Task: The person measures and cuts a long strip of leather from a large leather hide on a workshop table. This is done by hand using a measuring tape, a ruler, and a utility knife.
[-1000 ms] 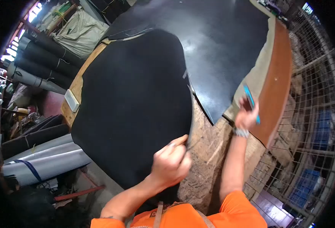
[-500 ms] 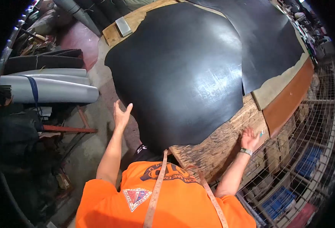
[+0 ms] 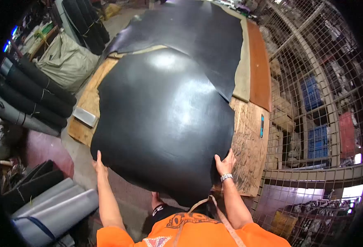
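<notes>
A large black leather hide (image 3: 161, 123) with a glossy face lies over the wooden table, its near edge hanging toward my body. My left hand (image 3: 100, 168) is at the hide's lower left edge, thumb up along the rim and fingers mostly hidden. At the right edge, my right hand (image 3: 226, 164) grips the hide, thumb on top and the fingers partly out of sight. A measuring tape (image 3: 227, 224) hangs from my neck over the orange shirt. On the bare wood to the right lies a teal and black cutter (image 3: 262, 126), apart from my right hand.
Behind lies a second black hide (image 3: 189, 24), with beige (image 3: 242, 74) and brown sheets (image 3: 259, 66) along the right. A grey block (image 3: 85, 117) sits on the table's left corner (image 3: 80, 133). Wire mesh (image 3: 313, 49) stands right; silver rolls (image 3: 60, 214) lie on the left floor.
The view has turned rightward along the table. My right hand has left the wood beside the cutter and moved onto the hide's right edge. My left hand, open before, has reached the left edge.
</notes>
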A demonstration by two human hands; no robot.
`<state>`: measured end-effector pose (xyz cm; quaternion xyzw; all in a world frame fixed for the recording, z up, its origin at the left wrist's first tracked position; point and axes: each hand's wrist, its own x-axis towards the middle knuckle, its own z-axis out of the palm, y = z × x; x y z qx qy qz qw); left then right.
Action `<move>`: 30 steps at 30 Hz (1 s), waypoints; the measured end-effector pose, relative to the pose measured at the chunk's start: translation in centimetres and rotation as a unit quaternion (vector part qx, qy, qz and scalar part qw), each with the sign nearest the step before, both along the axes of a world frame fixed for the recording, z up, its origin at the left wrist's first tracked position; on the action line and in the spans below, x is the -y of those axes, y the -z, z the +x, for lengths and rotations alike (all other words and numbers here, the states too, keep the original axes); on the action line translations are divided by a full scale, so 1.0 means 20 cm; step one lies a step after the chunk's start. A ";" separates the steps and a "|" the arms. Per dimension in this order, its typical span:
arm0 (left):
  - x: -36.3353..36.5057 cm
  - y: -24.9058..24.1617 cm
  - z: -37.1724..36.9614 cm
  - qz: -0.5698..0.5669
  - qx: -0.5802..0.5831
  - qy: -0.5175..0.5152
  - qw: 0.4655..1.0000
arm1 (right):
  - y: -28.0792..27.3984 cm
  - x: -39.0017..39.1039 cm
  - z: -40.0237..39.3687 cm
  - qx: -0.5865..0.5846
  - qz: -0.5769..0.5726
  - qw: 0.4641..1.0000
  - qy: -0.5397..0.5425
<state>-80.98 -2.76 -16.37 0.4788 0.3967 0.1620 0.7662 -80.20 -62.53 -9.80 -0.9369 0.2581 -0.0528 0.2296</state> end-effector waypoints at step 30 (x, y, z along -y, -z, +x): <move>-0.32 -1.37 -0.12 0.425 0.207 0.531 0.704 | -1.82 -0.52 -0.39 0.273 -0.054 0.954 -0.106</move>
